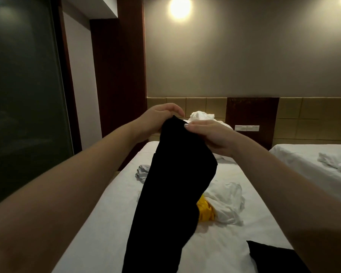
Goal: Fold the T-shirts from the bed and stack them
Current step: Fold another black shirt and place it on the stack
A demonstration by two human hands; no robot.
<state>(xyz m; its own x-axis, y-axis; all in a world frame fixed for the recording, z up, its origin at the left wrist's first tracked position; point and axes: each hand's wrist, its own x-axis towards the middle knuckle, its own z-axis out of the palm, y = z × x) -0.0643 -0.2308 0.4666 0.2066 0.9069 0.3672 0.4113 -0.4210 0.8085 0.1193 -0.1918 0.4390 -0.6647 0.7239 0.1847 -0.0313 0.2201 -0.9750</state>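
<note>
Black T-shirt (175,184) hung in a long dark drape above the middle of the bed (106,213), held up by its top end, its lower part running out of view at the near edge. The left hand (159,119) curled its fingers over that top end from the left. The right hand (211,134) pinched the cloth from the right, thumb laid on top and the other fingers pressed together beneath.

A yellow garment (205,211) lay crumpled on the sheet, touching a rumpled white garment (228,201) toward the right edge. A grey garment (143,171) sat bunched near the left edge. Another black garment (270,257) lay at the near right corner. A white pile (201,115) rested at the far end by the headboard. On the second bed (303,154) to the right lay a crumpled white cloth (337,161).
</note>
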